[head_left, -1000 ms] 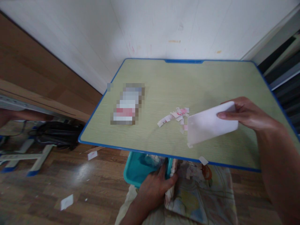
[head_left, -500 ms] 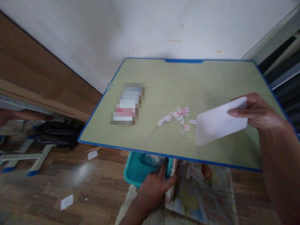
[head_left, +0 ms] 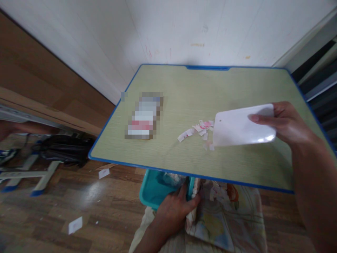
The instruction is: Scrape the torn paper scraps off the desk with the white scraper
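Note:
My right hand grips a flat white plastic scraper with rounded corners and a small hole, its thumb lying across the top face. The scraper is over the right part of a pale green table, its left edge beside a small heap of torn paper scraps. Some scraps are partly hidden by it. Below the table's front edge, my left hand is closed round the rim of a teal plastic bin and the edge of a patterned cloth. A clear crumpled bag shows inside the bin.
A blurred-out rectangular object lies on the table's left side. Paper pieces lie on the wooden floor. A black bag and a light metal frame stand at the left. A white wall borders the table's back.
My right hand has tilted the scraper and moved it slightly left and away from me, so its left edge now covers some scraps. My left hand stays in place.

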